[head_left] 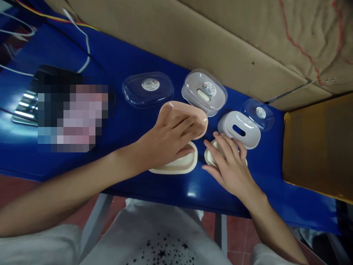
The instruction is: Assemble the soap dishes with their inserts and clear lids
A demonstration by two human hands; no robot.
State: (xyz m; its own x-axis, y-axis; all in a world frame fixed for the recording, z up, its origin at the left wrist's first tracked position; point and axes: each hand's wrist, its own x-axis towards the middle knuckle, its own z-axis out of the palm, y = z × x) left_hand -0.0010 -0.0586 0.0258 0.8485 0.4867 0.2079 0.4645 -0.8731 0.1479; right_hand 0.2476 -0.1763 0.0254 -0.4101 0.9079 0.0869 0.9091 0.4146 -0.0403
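My left hand (168,141) lies over a peach soap dish (171,109), its fingers reaching down into it and its thumb spread apart. Under that thumb sits a cream shallow tray (189,165), partly covered by the hand. My right hand (231,165) rests with fingers spread on a cream dish (209,156), which it mostly hides. Just beyond the right fingers is a white soap dish (250,137) with an oval slot in its middle.
Behind the hands, a clear lid (132,90) with a round label lies near a white dish under a clear cover (190,88). Another clear lid (266,117) is at right. Cardboard (193,40) borders the blue table (110,165). A yellowish box (317,147) stands right; cables and a blurred device (79,117) are left.
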